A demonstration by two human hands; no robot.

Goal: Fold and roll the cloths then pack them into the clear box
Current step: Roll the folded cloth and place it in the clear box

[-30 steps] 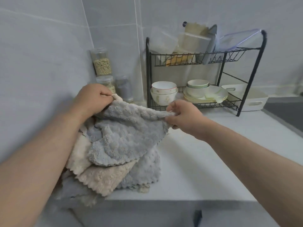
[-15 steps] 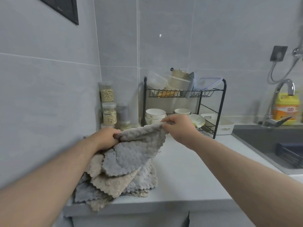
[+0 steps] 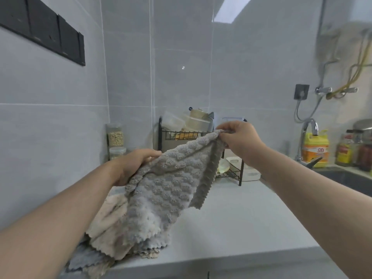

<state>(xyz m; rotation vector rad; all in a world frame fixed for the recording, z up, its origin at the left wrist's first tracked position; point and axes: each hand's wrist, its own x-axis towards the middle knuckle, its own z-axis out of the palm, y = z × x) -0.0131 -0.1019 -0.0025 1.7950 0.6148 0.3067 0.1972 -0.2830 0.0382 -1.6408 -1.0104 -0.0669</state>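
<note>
Left grip (image 3: 134, 166) and right grip (image 3: 239, 141) each grasp an upper corner of the grey cloth (image 3: 171, 184), which hangs above the worktop (image 3: 251, 218), its lower edge draping onto the pile of cloths (image 3: 108, 230) at the left.

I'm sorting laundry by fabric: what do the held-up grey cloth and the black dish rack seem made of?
The grey zigzag-edged cloth looks like plush microfibre: bumpy tufted pile, limp drape. The black dish rack looks like coated metal wire: thin dark rods.
</note>
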